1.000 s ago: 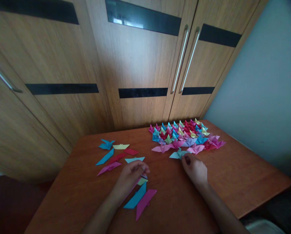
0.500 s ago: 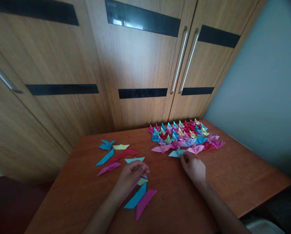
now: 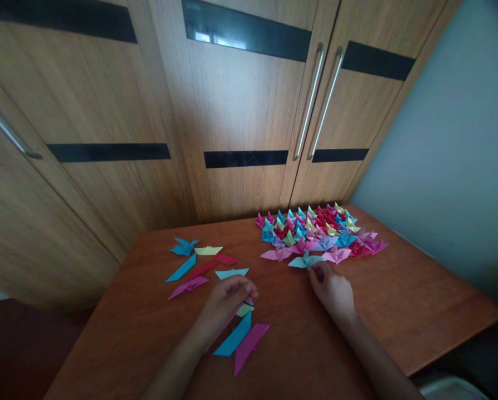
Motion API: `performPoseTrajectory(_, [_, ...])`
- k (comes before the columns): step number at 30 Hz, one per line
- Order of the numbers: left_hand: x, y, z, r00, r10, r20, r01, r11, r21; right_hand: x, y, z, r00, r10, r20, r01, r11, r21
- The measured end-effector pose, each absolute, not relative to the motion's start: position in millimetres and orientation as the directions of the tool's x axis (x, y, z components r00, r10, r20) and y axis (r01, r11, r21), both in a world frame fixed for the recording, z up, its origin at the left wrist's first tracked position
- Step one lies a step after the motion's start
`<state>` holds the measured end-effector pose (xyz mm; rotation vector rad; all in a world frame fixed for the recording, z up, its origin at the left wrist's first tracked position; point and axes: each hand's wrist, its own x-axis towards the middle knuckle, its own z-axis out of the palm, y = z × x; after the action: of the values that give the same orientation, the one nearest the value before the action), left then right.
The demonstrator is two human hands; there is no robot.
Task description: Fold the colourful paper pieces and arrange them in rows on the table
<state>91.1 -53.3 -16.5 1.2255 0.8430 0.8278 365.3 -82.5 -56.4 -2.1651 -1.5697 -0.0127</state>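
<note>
A teal paper crane [image 3: 305, 260] sits at the front edge of the group of folded paper cranes [image 3: 301, 232]. The fingertips of my right hand [image 3: 331, 290] are closed on its near side. My left hand [image 3: 230, 303] hovers over the middle of the table with its fingers curled together; whether anything is between them is hidden. Partly covered by that hand, a pale green folded paper [image 3: 244, 310] shows below its fingers. Close by lie a blue folded paper [image 3: 234, 337] and a magenta one [image 3: 249, 345]. A pale blue folded strip [image 3: 231, 273] is just beyond the left knuckles.
On the brown table [image 3: 140, 333], a blue crane [image 3: 184, 246] and several flat folded papers, among them a pink one [image 3: 188, 287] and a red one [image 3: 202, 270], lie at the left. A wooden wardrobe [image 3: 240, 111] stands behind, with a wall [image 3: 444, 166] to the right.
The teal crane's right wing has come into view beside my right fingers, which sit slightly lower against it. My left hand holds nearly the same place.
</note>
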Motion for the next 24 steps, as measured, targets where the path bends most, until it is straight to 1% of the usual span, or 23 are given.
performPoseTrajectory(4, [89.7, -53.2, -19.9, 0.458, 0.885, -0.090, -0.080, 0.141, 0.987, 360.9, -88.1, -57.5, 0.352, 0.898, 0.263, 0.898, -0.244, -0.366])
performPoseTrajectory(7, [90.2, -54.4, -21.9, 0.446, 0.891, -0.087, -0.085, 0.139, 0.987, 353.2, -91.1, -55.6, 0.316, 0.917, 0.245, 0.901, -0.210, -0.379])
performPoseTrajectory(9, [90.9, -54.8, -21.5, 0.441, 0.894, -0.084, -0.083, 0.133, 0.988, 344.7, -92.4, -51.3, 0.253, 0.943, 0.217, 0.905, -0.151, -0.397])
performPoseTrajectory(11, [90.1, -53.1, -19.1, 0.403, 0.913, -0.070, -0.047, 0.097, 0.994, 332.8, -92.7, -44.6, 0.134, 0.974, 0.180, 0.912, -0.050, -0.406])
performPoseTrajectory(13, [84.9, -47.7, -15.7, 0.309, 0.950, -0.033, 0.023, 0.027, 0.999, 317.6, -91.7, -37.2, -0.023, 0.990, 0.136, 0.912, 0.076, -0.403])
performPoseTrajectory(15, [73.0, -38.1, -13.6, 0.179, 0.983, 0.044, 0.109, -0.064, 0.992, 300.0, -88.9, -31.0, -0.160, 0.982, 0.102, 0.897, 0.187, -0.400])
performPoseTrajectory(17, [54.2, -25.5, -14.7, 0.043, 0.988, 0.149, 0.203, -0.155, 0.967, 281.6, -83.9, -27.6, -0.255, 0.963, 0.086, 0.873, 0.268, -0.407])
performPoseTrajectory(20, [19.8, -6.5, -23.4, -0.185, 0.944, 0.272, 0.379, -0.187, 0.906, 255.1, -72.8, -27.2, -0.346, 0.935, 0.074, 0.847, 0.345, -0.404])
performPoseTrajectory(22, [0.3, 2.4, -30.9, -0.236, 0.921, 0.311, 0.470, -0.172, 0.866, 240.0, -64.8, -28.7, -0.390, 0.917, 0.077, 0.840, 0.389, -0.379])
performPoseTrajectory(24, [-11.4, 6.9, -36.0, -0.233, 0.917, 0.322, 0.554, -0.147, 0.819, 228.5, -58.4, -30.8, -0.416, 0.905, 0.089, 0.837, 0.419, -0.352])
